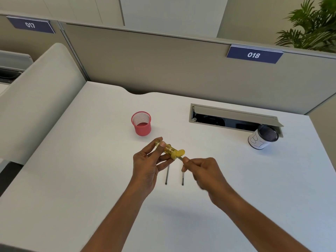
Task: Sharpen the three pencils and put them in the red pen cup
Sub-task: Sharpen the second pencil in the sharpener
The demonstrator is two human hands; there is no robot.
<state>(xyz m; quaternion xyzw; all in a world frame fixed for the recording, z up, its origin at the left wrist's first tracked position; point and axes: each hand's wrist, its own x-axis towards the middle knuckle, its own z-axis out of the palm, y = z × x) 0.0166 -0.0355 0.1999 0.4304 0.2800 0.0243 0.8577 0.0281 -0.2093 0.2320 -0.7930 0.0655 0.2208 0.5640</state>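
My left hand (149, 163) holds a yellow see-through pencil sharpener (170, 150) tilted above the white desk (72, 170). My right hand (203, 170) pinches a pencil (180, 158) whose tip is pushed into the sharpener's yellow end; most of that pencil is hidden by my fingers. Two more dark pencils lie side by side on the desk under my hands, one on the left (167, 176) and one on the right (182, 178). The red mesh pen cup (141, 123) stands upright beyond my left hand, with nothing visible inside it.
A black mesh cup with a white paper label (261, 137) stands at the right, next to an open cable tray (234, 118) set into the desk. Grey partition walls close off the back and left. A plant (312, 24) is at the far right.
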